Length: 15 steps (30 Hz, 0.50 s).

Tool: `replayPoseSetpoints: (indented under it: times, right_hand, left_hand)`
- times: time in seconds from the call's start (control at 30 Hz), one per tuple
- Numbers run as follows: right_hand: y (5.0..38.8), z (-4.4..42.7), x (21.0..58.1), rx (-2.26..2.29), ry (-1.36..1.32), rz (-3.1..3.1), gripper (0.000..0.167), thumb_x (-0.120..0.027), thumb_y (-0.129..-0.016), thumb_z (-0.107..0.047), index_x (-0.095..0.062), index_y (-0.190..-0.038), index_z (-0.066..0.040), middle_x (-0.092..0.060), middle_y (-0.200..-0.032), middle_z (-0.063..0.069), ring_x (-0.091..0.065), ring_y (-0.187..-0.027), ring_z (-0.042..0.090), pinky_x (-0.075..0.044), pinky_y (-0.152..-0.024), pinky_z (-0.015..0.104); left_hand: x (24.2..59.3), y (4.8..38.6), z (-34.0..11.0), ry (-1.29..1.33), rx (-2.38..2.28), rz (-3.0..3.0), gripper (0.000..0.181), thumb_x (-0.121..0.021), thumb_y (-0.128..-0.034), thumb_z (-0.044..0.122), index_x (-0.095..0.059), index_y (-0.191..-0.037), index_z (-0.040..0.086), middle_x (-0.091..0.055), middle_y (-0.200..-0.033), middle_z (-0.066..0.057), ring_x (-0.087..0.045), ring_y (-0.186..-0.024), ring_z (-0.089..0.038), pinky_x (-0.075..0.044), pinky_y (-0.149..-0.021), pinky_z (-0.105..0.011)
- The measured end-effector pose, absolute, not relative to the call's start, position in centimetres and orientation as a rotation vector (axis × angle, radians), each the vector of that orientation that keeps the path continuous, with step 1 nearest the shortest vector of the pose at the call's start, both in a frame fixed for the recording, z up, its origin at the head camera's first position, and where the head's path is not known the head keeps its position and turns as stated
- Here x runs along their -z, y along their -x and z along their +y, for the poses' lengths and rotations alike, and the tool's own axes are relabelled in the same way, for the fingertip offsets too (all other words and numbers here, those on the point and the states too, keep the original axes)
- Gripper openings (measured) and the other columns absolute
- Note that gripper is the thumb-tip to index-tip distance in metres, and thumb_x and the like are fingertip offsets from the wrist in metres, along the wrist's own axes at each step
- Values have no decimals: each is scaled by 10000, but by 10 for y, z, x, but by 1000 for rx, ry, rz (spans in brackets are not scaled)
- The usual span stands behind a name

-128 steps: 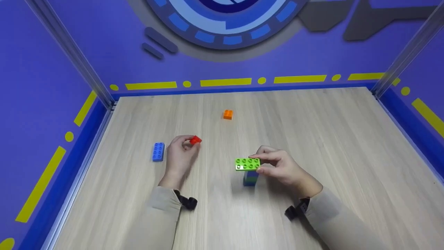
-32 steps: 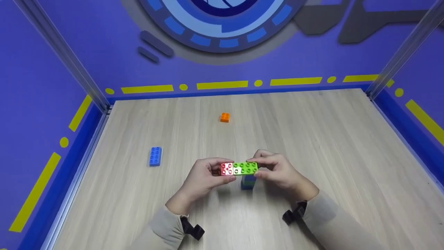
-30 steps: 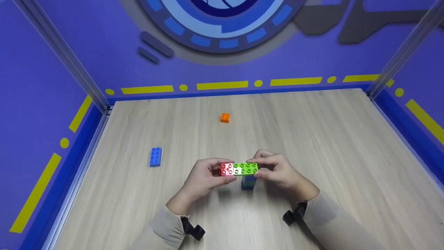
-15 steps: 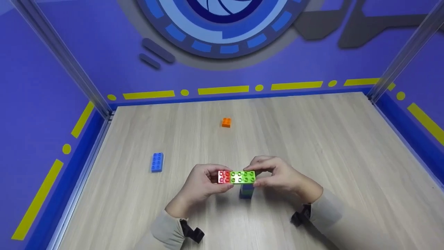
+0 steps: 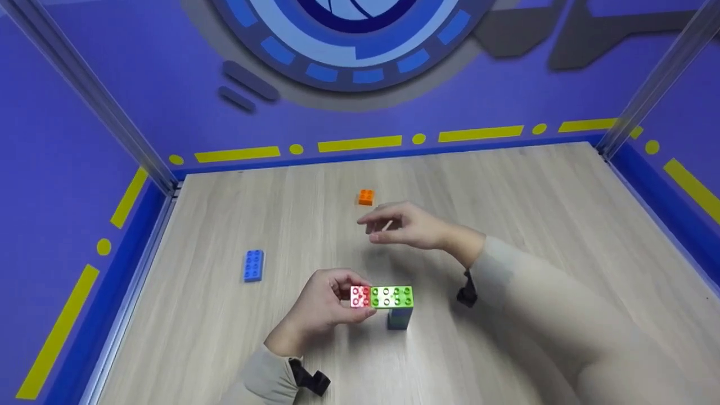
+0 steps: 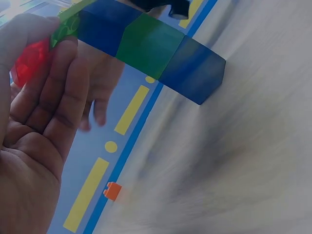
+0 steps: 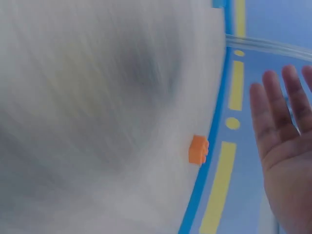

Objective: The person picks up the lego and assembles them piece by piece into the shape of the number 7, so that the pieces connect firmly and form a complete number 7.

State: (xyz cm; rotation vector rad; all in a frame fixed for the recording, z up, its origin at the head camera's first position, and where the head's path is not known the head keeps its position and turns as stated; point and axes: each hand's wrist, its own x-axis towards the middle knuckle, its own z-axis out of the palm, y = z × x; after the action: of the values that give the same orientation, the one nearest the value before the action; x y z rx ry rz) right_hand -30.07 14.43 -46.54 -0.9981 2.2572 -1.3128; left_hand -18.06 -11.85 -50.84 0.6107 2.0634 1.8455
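A tower (image 5: 399, 319) of blue, dark green and blue bricks stands on the table, its layers plain in the left wrist view. On top lies a light green building brick (image 5: 392, 297), reaching out to the left past the tower. My left hand (image 5: 315, 304) pinches a small red building brick (image 5: 360, 296) flush against the green one's left end; whether the two are joined I cannot tell. My right hand (image 5: 413, 226) hovers beyond the tower with nothing in it, fingers loosely extended. Nearest to it, farther back, sits an orange building brick (image 5: 366, 197), also visible in the right wrist view.
A blue eight-stud brick (image 5: 253, 265) lies on the table left of my left hand. Blue-purple panels (image 5: 360, 121) with yellow marks wall the wooden table (image 5: 236, 202) at the back and both sides.
The red brick came from the left to meet the green brick's end. In the last half second my right hand let go of the green brick and moved away, toward the orange one.
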Motion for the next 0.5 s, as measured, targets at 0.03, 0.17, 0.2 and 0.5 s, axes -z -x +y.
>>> replayPoseSetpoints:
  times: [0.03, 0.17, 0.2, 0.5]
  right_hand:
    - [305, 139, 465, 1322, 994, 2251, 440, -763, -1067, -267, -746, -1492, -155, -784, -1299, 160, -729, -1171, 192, -624, -1074, 369]
    - [316, 123, 460, 1343, 977, 2232, 444, -776, -1056, -241, -750, -1487, -142, -792, -1266, 135, -740, -1165, 207, -624, -1049, 329]
    - [318, 120, 458, 1344, 976, 2235, 441, -782, -1052, -235, -754, -1482, -141, -794, -1256, 124, -744, -1165, 218, -624, -1049, 336]
    - [348, 87, 446, 1272, 982, 2301, 422, -793, -1046, -244, -769, -1460, -165, -785, -1321, 191, -737, -1214, 243, -609, -1087, 428]
  left_hand:
    - [509, 180, -119, -618, -1846, 2060, 345, -940, -835, 17, -796, -1133, -80, -825, -929, 30, -721, -785, -35, -612, -700, -195]
    - [508, 180, -118, -646, -1843, 2064, 339, -938, -837, 21, -777, -1116, -85, -811, -952, 31, -712, -785, -34, -606, -707, -188]
    - [507, 181, -118, -653, -1846, 2066, 336, -938, -837, 22, -773, -1111, -84, -807, -958, 27, -710, -788, -35, -604, -709, -189]
    - [504, 180, -122, -698, -1812, 2050, 337, -935, -825, 17, -730, -1071, -86, -791, -924, 15, -696, -761, -22, -587, -677, -193]
